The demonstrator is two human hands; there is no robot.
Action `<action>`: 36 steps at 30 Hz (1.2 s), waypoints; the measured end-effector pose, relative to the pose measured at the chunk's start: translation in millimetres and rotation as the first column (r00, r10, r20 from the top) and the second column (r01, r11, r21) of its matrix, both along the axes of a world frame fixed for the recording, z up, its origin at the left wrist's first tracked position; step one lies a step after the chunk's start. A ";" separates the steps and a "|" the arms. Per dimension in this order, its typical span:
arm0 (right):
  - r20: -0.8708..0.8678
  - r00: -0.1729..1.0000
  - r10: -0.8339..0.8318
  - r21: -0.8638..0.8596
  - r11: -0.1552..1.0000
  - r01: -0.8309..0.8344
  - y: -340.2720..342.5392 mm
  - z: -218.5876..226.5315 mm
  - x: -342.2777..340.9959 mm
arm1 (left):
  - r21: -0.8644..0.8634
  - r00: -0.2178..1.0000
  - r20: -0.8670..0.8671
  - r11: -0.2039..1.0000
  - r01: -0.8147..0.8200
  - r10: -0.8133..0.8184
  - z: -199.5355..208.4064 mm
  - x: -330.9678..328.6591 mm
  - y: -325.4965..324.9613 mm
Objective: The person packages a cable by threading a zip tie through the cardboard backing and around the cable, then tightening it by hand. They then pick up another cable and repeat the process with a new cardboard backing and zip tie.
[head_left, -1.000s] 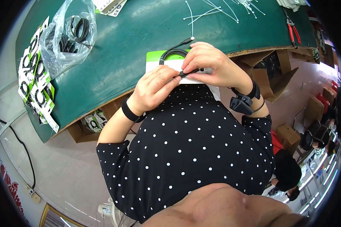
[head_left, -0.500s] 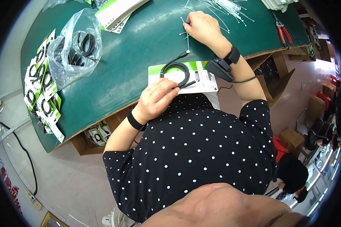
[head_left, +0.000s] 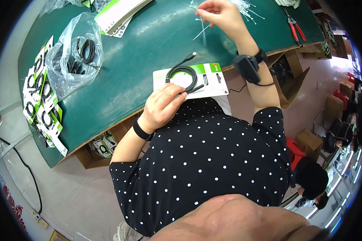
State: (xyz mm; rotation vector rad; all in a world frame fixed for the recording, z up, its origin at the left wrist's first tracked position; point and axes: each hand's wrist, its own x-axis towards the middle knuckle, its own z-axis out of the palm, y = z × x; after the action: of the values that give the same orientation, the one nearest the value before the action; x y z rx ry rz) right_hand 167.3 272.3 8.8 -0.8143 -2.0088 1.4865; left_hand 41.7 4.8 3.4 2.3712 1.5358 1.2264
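Observation:
My left hand [head_left: 163,104] is closed over the near edge of a white and green backing card [head_left: 214,90], pinning a coiled black cable [head_left: 196,78] flat on it. The card lies at the table's front edge, against my body. One cable end with a metal plug sticks out past the card's far edge. Farther off to the right, my right hand [head_left: 221,17] is raised over the table, thumb and fingers pinched around a thin white cable tie [head_left: 204,33]. Part of that tie looks blurred, and a few other ties lie close by.
More white cable ties [head_left: 247,8] are heaped behind my right hand. Red-handled pliers [head_left: 295,31] lie at the table's right. To the left are a clear bag [head_left: 74,52] of black cables, a stack of cards [head_left: 118,16] and a pile of carded cables [head_left: 44,96]. Cardboard boxes [head_left: 295,86] stand below.
My right hand has lifted off the table and moved slightly away and right, bringing a cable tie up with it. My left hand keeps its hold on the card and cable.

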 end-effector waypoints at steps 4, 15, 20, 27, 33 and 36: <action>-0.329 0.940 -0.094 -0.267 0.964 0.003 -18.8 -0.9 23.8 | 0.012 1.000 -0.002 1.000 -0.008 0.008 0.9 1.0 2.6; -0.396 0.890 -0.225 -0.471 0.882 0.013 -46.8 -18.0 46.5 | -0.013 0.999 -0.025 0.999 -0.036 0.036 5.8 3.8 0.7; -0.379 0.895 -0.236 -0.495 0.869 0.019 -48.7 -13.8 47.8 | -0.014 0.999 -0.039 0.999 -0.033 0.033 5.3 3.5 2.2; -0.419 0.886 -0.198 -0.492 0.870 -0.038 -54.9 -7.5 50.9 | -0.010 0.999 -0.034 0.999 -0.041 0.041 4.5 3.6 3.3; -0.494 0.864 0.093 -0.510 0.774 -0.375 -103.1 22.9 58.6 | -0.033 0.999 -0.009 0.998 -0.052 0.052 6.1 4.1 2.7; -0.342 0.929 0.141 -0.565 0.759 -0.323 -116.3 23.0 64.4 | -0.041 0.999 -0.009 0.998 -0.050 0.050 8.5 4.6 2.9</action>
State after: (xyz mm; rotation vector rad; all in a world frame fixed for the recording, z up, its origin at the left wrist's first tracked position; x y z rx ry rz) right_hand 231.7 155.9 31.8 -0.5404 -1.4463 2.3261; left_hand 46.3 7.8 11.9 2.3297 1.6157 1.1841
